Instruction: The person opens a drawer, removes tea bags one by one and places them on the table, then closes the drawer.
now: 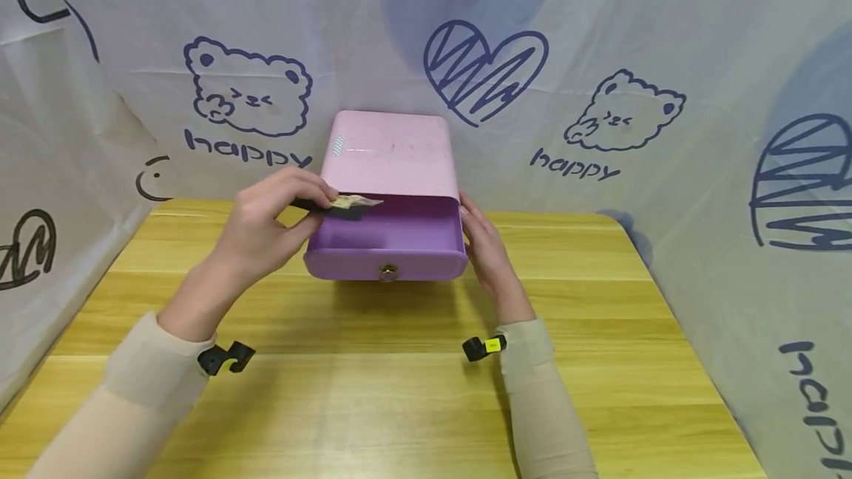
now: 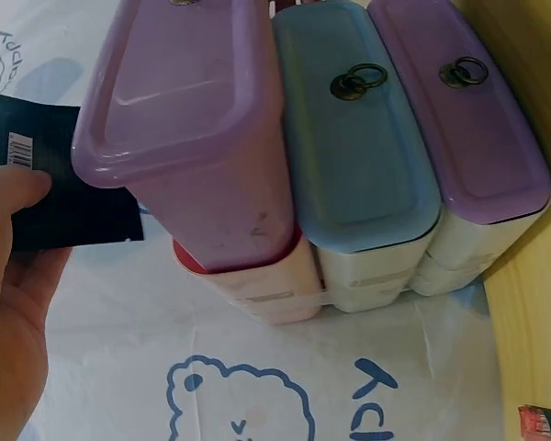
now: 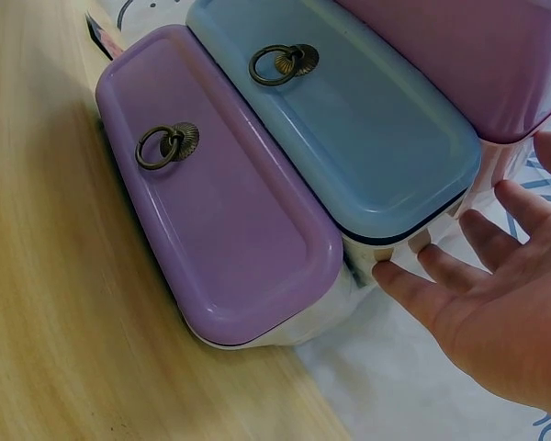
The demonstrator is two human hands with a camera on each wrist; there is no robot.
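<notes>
My left hand (image 1: pixel 266 216) pinches a small flat packet (image 1: pixel 349 205) above the left side of a pulled-out purple drawer (image 1: pixel 386 263). In the left wrist view the packet (image 2: pixel 69 207) shows a black back with a white barcode label. That drawer is the top one of a small drawer cabinet (image 1: pixel 393 150) with a pink top. Against the cabinet's right side rests my right hand (image 1: pixel 489 250), its fingers extended along the wall. Under the top drawer are a blue drawer (image 3: pixel 349 129) and another purple drawer (image 3: pixel 230 211), both pushed in, each with a brass ring pull.
The cabinet stands on a wooden table (image 1: pixel 393 390), near its back edge. Behind hangs a white cloth (image 1: pixel 373 58) with bears, hearts and lettering. A small red-and-dark item (image 2: pixel 540 423) lies at the table's edge in the left wrist view.
</notes>
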